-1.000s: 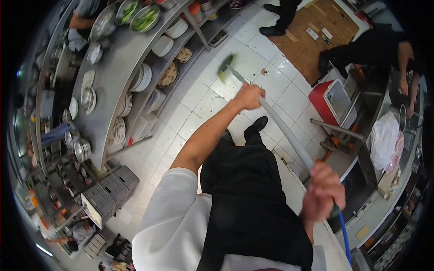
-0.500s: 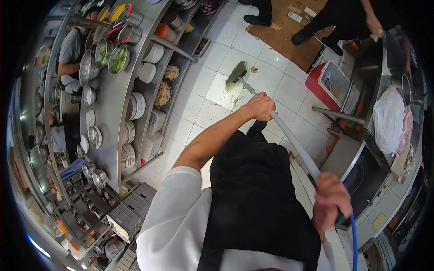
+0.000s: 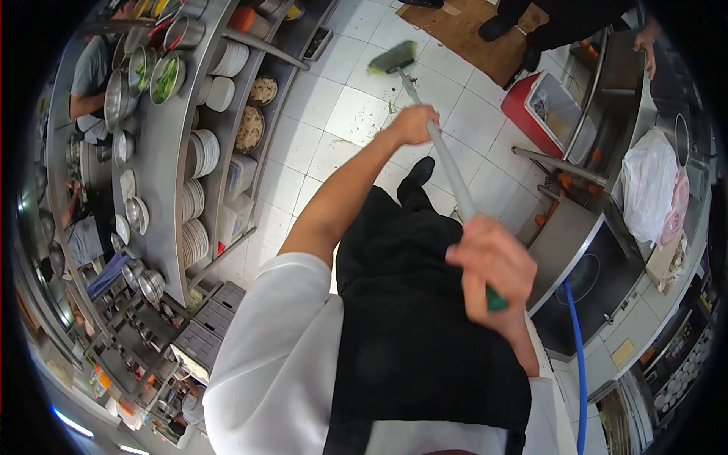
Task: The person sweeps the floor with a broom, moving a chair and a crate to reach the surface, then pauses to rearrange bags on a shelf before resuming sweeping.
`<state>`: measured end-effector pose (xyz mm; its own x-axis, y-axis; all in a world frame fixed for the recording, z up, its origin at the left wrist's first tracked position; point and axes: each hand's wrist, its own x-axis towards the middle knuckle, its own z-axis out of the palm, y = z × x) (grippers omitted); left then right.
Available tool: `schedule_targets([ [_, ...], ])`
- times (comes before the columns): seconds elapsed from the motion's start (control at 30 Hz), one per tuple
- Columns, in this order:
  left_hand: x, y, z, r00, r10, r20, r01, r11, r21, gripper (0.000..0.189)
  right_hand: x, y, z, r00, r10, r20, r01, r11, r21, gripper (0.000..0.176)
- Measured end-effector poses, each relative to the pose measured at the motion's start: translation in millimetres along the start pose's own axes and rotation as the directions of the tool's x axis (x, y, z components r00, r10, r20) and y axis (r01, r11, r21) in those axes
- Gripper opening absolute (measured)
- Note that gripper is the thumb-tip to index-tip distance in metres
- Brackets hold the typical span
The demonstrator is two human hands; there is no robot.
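A broom with a long grey handle slants across the view in front of my body. My left hand wraps round the lower handle at arm's length. Around the top end, close to my apron, my right hand is closed, slightly blurred, with a green end cap showing below the fingers. The broom head has dark, yellow-green bristles and rests on the white tiled floor. Small scraps lie scattered on the tiles near it.
Steel shelving with plates, bowls and pots runs along the left. A red cooler, a steel oven and a blue hose are on the right. A co-worker's shoe stands on flattened cardboard ahead.
The broom head has moved forward, away from me, across the tiles. Both my hands have gone forward and a little left with the handle. The view has shifted slightly.
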<state>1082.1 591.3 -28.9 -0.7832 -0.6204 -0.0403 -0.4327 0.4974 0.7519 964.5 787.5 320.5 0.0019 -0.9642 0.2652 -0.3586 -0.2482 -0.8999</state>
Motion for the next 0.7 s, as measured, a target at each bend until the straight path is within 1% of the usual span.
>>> schedule_targets([
  [0.03,-13.3,11.0,3.8,0.997,0.043,0.062,-0.042,0.999,-0.02,0.023,-9.3,-10.1,-3.7,1.0,-0.007,0.011,0.007,1.0,-0.005,0.018],
  [0.07,-25.9,23.1,7.1,0.989,0.088,0.118,-0.084,0.996,-0.041,0.024,-17.5,-19.3,-6.7,0.996,-0.044,0.08,0.04,0.998,0.045,0.013],
  [0.1,-37.0,34.5,10.7,0.982,0.087,0.168,-0.081,0.996,-0.04,0.025,-24.2,-27.7,-9.4,0.986,-0.083,0.146,0.069,0.993,0.096,0.009],
  [0.13,-45.7,47.2,11.2,0.973,0.088,0.215,-0.082,0.996,-0.037,0.026,-28.7,-35.0,-13.2,0.982,-0.097,0.16,0.084,0.993,0.085,0.009],
  [0.17,-53.7,58.7,10.6,0.977,0.092,0.19,-0.087,0.996,-0.038,0.026,-32.1,-42.9,-17.6,0.98,-0.116,0.163,0.087,0.981,0.172,0.006],
  [0.2,-59.8,73.5,3.8,0.959,0.122,0.257,-0.119,0.992,-0.031,0.027,-33.4,-51.3,-21.2,0.976,-0.136,0.168,0.09,0.962,0.258,0.01],
  [0.23,-65.8,89.0,-5.8,0.935,0.149,0.321,-0.149,0.989,-0.024,0.028,-31.9,-62.0,-24.1,0.975,-0.172,0.14,0.132,0.957,0.257,0.021],
  [0.27,-70.6,103.3,-17.1,0.946,0.146,0.289,-0.147,0.989,-0.019,0.028,-36.3,-69.8,-25.4,0.975,-0.212,0.059,0.187,0.94,0.284,0.023],
  [0.3,-73.7,119.1,-34.1,0.958,0.121,0.26,-0.113,0.993,-0.047,0.027,-40.0,-75.8,-27.8,0.967,-0.253,-0.018,0.246,0.916,0.316,0.026],
  [0.33,-80.2,130.5,-44.8,0.969,0.089,0.231,-0.072,0.994,-0.082,0.027,-38.3,-84.2,-36.4,0.95,-0.311,-0.008,0.296,0.896,0.33,0.025],
  [0.37,-87.9,137.7,-48.3,0.986,0.05,0.158,-0.037,0.996,-0.083,0.024,-41.7,-92.5,-46.1,0.928,-0.373,-0.008,0.351,0.864,0.362,0.023],
  [0.4,-99.9,136.6,-52.1,0.993,0.024,0.119,-0.014,0.996,-0.087,0.024,-43.0,-97.6,-51.3,0.902,-0.432,-0.008,0.399,0.826,0.399,0.021],
  [0.43,-113.2,134.0,-54.2,0.999,0.025,-0.04,-0.03,0.992,-0.124,0.021,-41.4,-99.2,-48.7,0.896,-0.444,0.026,0.393,0.817,0.421,0.021],
  [0.47,-128.0,132.4,-54.4,0.98,0.018,-0.196,-0.05,0.986,-0.158,0.019,-40.8,-101.3,-44.7,0.899,-0.436,0.041,0.379,0.822,0.425,0.018],
  [0.5,-146.7,120.9,-59.5,0.971,-0.04,-0.235,0.005,0.989,-0.146,0.017,-39.3,-102.2,-39.9,0.901,-0.431,0.058,0.367,0.825,0.43,0.015],
  [0.53,-169.9,102.0,-68.7,0.956,-0.096,-0.276,0.06,0.989,-0.136,0.015,-36.2,-96.6,-17.6,0.924,-0.379,0.052,0.325,0.85,0.415,0.014],
  [0.57,-194.6,81.4,-69.9,0.912,-0.201,-0.357,0.16,0.977,-0.142,0.015,-34.0,-84.6,15.2,0.943,-0.329,0.046,0.285,0.872,0.399,0.013],
  [0.6,-220.8,55.7,-64.2,0.853,-0.299,-0.429,0.257,0.954,-0.154,0.014,-33.7,-69.5,44.0,0.963,-0.242,0.116,0.184,0.911,0.368,0.009],
  [0.63,-246.2,18.7,-47.8,0.8,-0.359,-0.481,0.359,0.928,-0.096,0.015,-39.1,-37.5,68.1,0.952,-0.206,0.227,0.113,0.924,0.366,0.005],
  [0.67,-270.5,-10.7,-20.9,0.742,-0.411,-0.53,0.46,0.887,-0.044,0.016,-47.5,-21.6,94.7,0.918,-0.216,0.333,0.078,0.921,0.382,0.005],
  [0.7,-291.0,-24.7,2.9,0.761,-0.454,-0.464,0.481,0.874,-0.066,0.017,-52.9,-16.7,116.3,0.872,-0.234,0.43,0.05,0.917,0.396,0.007],
])
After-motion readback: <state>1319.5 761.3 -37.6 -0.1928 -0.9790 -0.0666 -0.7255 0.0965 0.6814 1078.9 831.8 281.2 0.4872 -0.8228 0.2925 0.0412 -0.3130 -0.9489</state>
